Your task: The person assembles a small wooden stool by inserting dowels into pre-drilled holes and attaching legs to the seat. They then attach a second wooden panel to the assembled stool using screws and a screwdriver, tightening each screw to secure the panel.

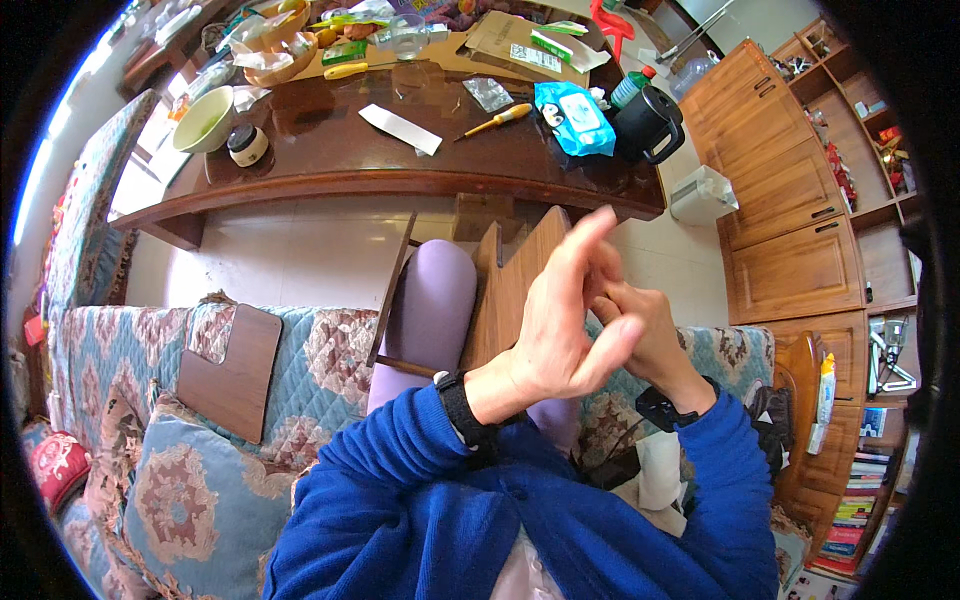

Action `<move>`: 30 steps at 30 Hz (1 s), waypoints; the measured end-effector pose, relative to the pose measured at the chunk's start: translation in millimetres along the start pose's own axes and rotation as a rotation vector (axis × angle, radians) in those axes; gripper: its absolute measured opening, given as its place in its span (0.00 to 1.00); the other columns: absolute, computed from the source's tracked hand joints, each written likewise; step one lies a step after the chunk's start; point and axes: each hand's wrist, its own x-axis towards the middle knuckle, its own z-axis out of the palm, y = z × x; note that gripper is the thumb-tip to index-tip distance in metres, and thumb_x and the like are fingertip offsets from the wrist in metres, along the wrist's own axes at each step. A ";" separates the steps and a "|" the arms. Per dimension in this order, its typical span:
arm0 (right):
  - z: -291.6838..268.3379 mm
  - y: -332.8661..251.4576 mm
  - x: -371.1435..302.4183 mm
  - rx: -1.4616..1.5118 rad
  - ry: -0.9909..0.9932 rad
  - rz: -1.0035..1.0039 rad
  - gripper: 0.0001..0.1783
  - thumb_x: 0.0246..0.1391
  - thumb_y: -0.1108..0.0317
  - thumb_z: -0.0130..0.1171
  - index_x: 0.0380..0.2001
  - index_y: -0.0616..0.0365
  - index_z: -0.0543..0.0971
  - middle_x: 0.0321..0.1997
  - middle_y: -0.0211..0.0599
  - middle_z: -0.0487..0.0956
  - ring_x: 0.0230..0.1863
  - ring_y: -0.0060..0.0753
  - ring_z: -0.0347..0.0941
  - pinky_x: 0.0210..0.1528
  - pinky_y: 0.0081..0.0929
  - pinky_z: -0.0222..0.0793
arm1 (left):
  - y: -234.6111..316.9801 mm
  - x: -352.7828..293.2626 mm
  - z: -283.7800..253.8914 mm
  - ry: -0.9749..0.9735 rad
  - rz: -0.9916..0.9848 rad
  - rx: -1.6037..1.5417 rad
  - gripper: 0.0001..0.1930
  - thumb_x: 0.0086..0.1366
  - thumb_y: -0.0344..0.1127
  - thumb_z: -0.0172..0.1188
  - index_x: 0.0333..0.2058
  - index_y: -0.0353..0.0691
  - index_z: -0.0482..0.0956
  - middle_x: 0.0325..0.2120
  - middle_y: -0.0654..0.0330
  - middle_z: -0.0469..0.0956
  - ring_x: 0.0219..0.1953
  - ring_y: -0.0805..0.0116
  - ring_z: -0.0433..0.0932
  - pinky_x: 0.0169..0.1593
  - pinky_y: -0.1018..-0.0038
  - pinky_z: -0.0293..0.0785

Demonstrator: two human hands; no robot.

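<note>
I have my two hands raised together in front of my lap. My left hand (572, 325) is opened out, its fingers reaching up and away from me and its thumb spread toward the right. My right hand (645, 328) meets it on the palm side with its fingers bent; from this angle I cannot tell whether it has something small pinched there.

Just beside my left hand, partly behind it, is a wide wood-grain board (530, 275), standing tilted at my lap. A thin board (393, 295), seen nearly edge-on, stands on the other side of my purple trouser leg (440, 285), so the leg shows between the two. Another brown board (250, 365), with a notch cut from its corner, lies on the quilted sofa (335, 345) to my left, near a blue floral cushion (180, 490).

Ahead of me, on the dark wooden table (330, 150), lie a white strip (401, 130), a screwdriver (500, 119) with a yellow handle and a blue pack of wipes (576, 118). A black kettle (645, 125) stands right beside the pack. Toward the table's left end are a dark jar (247, 146) and a pale green bowl (204, 121).
</note>
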 end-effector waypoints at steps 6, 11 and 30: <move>-10.0 -7.9 0.7 0.122 -0.097 0.056 0.16 0.64 0.59 0.61 0.27 0.56 0.73 0.21 0.49 0.76 0.25 0.59 0.77 0.25 0.46 0.69 | -10.2 -12.8 -25.2 -0.090 0.266 -0.170 0.32 0.65 0.47 0.62 0.64 0.37 0.67 0.33 0.57 0.75 0.32 0.64 0.72 0.35 0.69 0.69; -11.4 -22.8 8.7 -0.049 -0.015 0.005 0.16 0.63 0.58 0.63 0.27 0.55 0.72 0.18 0.48 0.74 0.24 0.58 0.76 0.24 0.48 0.68 | 10.5 -7.3 -28.4 0.183 -0.281 -0.140 0.25 0.72 0.28 0.53 0.65 0.36 0.61 0.46 0.54 0.73 0.41 0.70 0.74 0.60 0.70 0.68; -2.2 -13.6 12.1 -0.144 0.065 -0.061 0.19 0.63 0.53 0.62 0.26 0.54 0.72 0.20 0.47 0.78 0.24 0.58 0.77 0.23 0.50 0.69 | 40.9 52.3 -74.9 -0.310 -1.331 -0.056 0.20 0.68 0.53 0.63 0.28 0.42 0.77 0.17 0.75 0.62 0.19 0.83 0.56 0.25 0.79 0.52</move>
